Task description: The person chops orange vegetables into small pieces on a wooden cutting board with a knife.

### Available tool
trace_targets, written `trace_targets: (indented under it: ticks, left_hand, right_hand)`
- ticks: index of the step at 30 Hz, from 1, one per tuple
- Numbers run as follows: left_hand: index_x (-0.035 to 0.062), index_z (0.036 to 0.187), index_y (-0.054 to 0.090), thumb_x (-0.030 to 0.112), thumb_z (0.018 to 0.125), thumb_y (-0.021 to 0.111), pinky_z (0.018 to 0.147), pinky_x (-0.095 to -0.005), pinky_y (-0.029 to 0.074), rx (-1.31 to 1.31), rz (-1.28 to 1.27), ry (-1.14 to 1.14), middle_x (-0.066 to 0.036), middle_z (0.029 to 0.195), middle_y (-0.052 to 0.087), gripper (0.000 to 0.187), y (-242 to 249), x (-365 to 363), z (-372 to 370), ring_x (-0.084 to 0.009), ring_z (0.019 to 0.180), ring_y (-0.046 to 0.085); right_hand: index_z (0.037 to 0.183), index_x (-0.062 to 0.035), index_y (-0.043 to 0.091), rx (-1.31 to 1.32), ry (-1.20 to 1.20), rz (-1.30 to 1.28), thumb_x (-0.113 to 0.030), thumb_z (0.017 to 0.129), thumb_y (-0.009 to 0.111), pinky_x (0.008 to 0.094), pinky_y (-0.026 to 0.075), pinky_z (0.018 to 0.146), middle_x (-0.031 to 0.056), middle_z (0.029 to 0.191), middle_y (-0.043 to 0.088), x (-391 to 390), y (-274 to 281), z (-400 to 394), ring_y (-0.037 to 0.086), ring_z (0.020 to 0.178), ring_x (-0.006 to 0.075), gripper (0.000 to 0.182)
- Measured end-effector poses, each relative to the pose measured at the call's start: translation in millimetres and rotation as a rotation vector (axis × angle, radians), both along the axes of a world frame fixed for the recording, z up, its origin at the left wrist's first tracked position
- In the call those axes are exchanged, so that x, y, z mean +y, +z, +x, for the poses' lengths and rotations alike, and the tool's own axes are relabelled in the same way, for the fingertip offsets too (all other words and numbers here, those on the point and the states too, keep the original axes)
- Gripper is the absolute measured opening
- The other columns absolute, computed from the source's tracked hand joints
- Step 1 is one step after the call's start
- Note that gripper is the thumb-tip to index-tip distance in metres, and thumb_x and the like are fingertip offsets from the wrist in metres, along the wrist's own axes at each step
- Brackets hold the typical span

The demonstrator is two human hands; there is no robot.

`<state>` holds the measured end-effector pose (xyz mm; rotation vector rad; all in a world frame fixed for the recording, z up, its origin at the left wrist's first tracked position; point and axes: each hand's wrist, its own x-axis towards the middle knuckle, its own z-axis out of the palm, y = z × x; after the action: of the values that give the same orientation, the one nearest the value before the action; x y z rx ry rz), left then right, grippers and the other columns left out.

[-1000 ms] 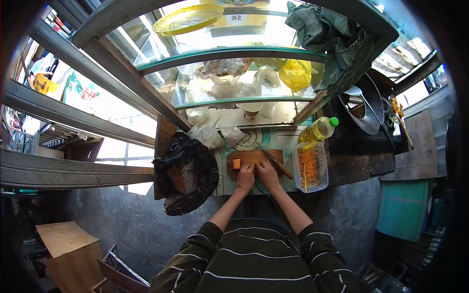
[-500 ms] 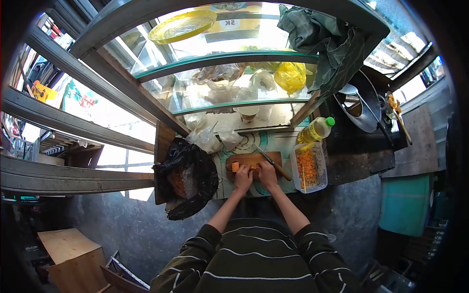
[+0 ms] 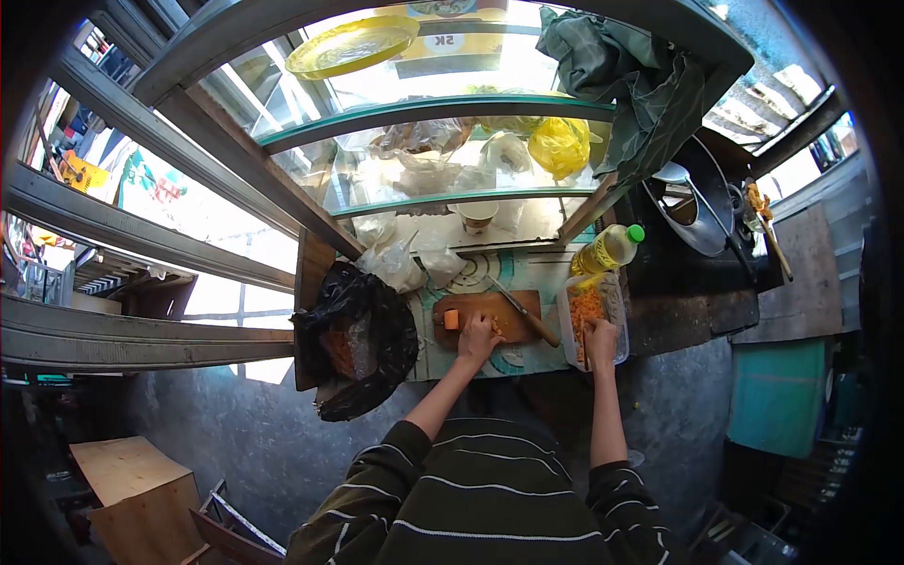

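Observation:
On the wooden cutting board point(image 3: 518, 302), my left hand point(image 3: 477, 339) rests with its fingers drawn together and lowered to the wood. Just left of its fingertips sits an orange block of carrot point(image 3: 452, 319). Small carrot bits point(image 3: 498, 327) lie to their right. A knife point(image 3: 529, 318) slants across the board's right side, its handle past the edge. My right hand point(image 3: 601, 341) is down at the clear plastic container point(image 3: 621, 325) of shredded carrot point(image 3: 588, 303). Its fingers are closed beside a thin upright stick; what they hold is hidden.
A bottle of yellow oil point(image 3: 610, 249) stands behind the container. To the left sits a black plastic bag point(image 3: 400, 344) with orange scraps inside. A glass case point(image 3: 443, 202) rises behind the board. At the right are a wok point(image 3: 692, 221) and dark stove top point(image 3: 673, 282).
My right hand has left the cutting board and moved right to the container of shredded carrot. My left hand has stayed on the board, shifting slightly right.

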<state>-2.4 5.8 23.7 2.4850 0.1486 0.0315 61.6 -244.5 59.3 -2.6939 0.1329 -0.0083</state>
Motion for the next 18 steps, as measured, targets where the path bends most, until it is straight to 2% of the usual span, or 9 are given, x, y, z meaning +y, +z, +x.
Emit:
trace_targets:
  ticks: [5,8,10,11,13,14,16,17,18]
  left_hand:
    - [0.0,0.093,0.059,0.018,0.065,0.072,0.073,-0.0395,0.046,-0.029,-0.06,-0.018,-0.016,0.086,0.056,0.036,-16,2,3,-0.0328,0.083,0.056]
    - [0.0,0.092,0.06,0.016,0.067,0.07,0.071,-0.0386,0.045,-0.099,-0.125,-0.023,-0.015,0.084,0.057,0.032,-11,7,2,-0.0325,0.08,0.057]
    - [-0.0001,0.091,0.06,0.016,0.068,0.069,0.07,-0.0382,0.045,-0.165,-0.175,-0.021,-0.015,0.082,0.057,0.029,0,12,-3,-0.0325,0.078,0.057]
    - [0.0,0.094,0.059,0.015,0.071,0.067,0.071,-0.0382,0.045,-0.192,-0.175,0.022,-0.014,0.083,0.056,0.028,6,16,-7,-0.0315,0.08,0.056]
    - [0.0002,0.096,0.059,0.015,0.074,0.064,0.071,-0.0382,0.045,-0.218,-0.175,0.057,-0.014,0.083,0.055,0.027,10,27,-18,-0.0306,0.082,0.055]
    - [-0.0002,0.097,0.058,0.014,0.076,0.062,0.072,-0.0382,0.045,-0.232,-0.156,0.107,-0.014,0.085,0.055,0.026,10,34,-25,-0.0305,0.084,0.054]
    - [-0.0005,0.098,0.057,0.012,0.078,0.06,0.073,-0.0383,0.044,-0.243,-0.135,0.156,-0.014,0.086,0.054,0.024,9,47,-37,-0.0304,0.085,0.053]
    - [0.0015,0.099,0.058,0.012,0.077,0.06,0.074,-0.0373,0.044,-0.218,-0.118,0.239,-0.013,0.088,0.054,0.024,7,51,-42,-0.0295,0.086,0.053]
    - [0.0034,0.1,0.058,0.012,0.077,0.06,0.076,-0.0364,0.043,-0.194,-0.103,0.32,-0.013,0.089,0.054,0.025,5,56,-46,-0.0286,0.087,0.053]
  right_hand:
    - [0.078,0.0005,0.066,0.039,-0.081,0.004,-0.012,0.074,0.062,0.0364,0.047,0.062,0.0182,0.07,0.062,15,22,-3,0.062,0.068,0.0287,0.013]
    - [0.078,-0.0008,0.064,-0.083,-0.077,0.011,-0.012,0.074,0.063,0.0369,0.047,0.059,0.0153,0.066,0.061,30,30,-8,0.06,0.062,0.0283,0.012]
    - [0.083,-0.0022,0.062,-0.195,0.078,0.261,-0.012,0.074,0.063,0.0364,0.046,0.058,0.0135,0.069,0.058,53,43,-21,0.058,0.062,0.0279,0.013]
    - [0.083,-0.0022,0.062,-0.197,0.072,0.258,-0.012,0.074,0.063,0.0364,0.046,0.058,0.0135,0.069,0.058,61,39,-28,0.058,0.062,0.0279,0.013]
    - [0.09,-0.0061,0.061,-0.293,0.328,0.249,-0.012,0.074,0.062,0.0381,0.045,0.063,0.0102,0.077,0.056,72,27,-38,0.056,0.073,0.0269,0.017]
    - [0.09,-0.0061,0.061,-0.294,0.322,0.251,-0.012,0.074,0.062,0.0381,0.045,0.063,0.0102,0.077,0.056,71,26,-38,0.056,0.073,0.0269,0.017]
    - [0.093,-0.0056,0.061,-0.366,0.231,0.132,-0.014,0.076,0.06,0.0385,0.043,0.071,0.013,0.087,0.055,73,34,-38,0.054,0.086,0.0287,0.019]
    - [0.093,-0.0056,0.061,-0.365,0.227,0.132,-0.014,0.076,0.06,0.0385,0.043,0.071,0.013,0.087,0.055,72,39,-38,0.054,0.086,0.0287,0.019]
    - [0.094,-0.0054,0.061,-0.355,0.128,0.027,-0.016,0.076,0.06,0.0388,0.042,0.073,0.0138,0.088,0.055,70,46,-36,0.053,0.087,0.0298,0.021]
